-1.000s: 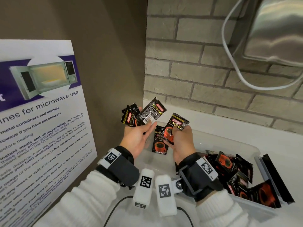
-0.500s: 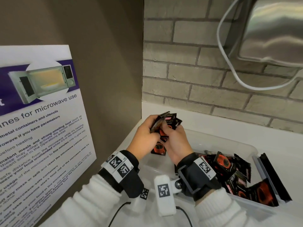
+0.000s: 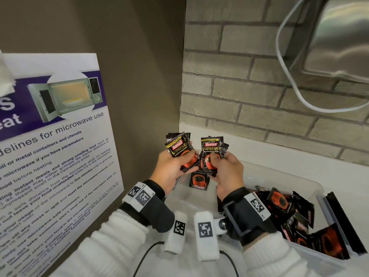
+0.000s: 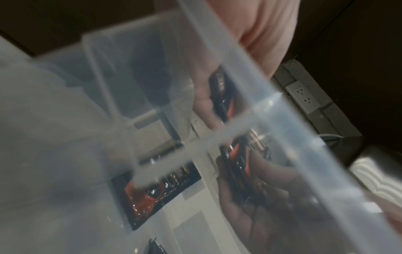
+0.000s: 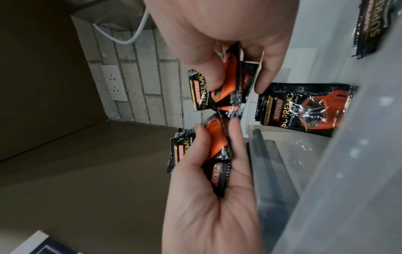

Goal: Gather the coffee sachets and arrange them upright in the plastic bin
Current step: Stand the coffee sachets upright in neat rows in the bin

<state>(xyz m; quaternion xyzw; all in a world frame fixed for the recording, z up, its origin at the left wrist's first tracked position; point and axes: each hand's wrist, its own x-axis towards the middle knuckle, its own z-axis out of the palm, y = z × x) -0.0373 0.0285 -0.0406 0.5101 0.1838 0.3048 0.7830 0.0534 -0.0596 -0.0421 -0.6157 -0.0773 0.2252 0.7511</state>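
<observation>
- Nearest, two white-sleeved arms reach forward, each wrist wrapped in a dark band with white tags printed in black-and-white squares.
- The clear plastic bin sits on the white table; at its right end lies a loose heap of black coffee sachets with a red cup print, leaning every way.
- The left hand has thumb and fingers curled round a small fanned stack of black sachets, labels facing the wearer, held above the bin's left end.
- The right hand pinches a second fanned stack between thumb and fingers; the two stacks touch at their lower corners.
- Below and between the hands, one sachet stands upright against the bin's far wall; the right wrist view shows it as several packed together.
- To the left leans a white and purple microwave-use poster.
- Beyond is a pale brick wall with a white cable looping from a brushed-metal housing.
</observation>
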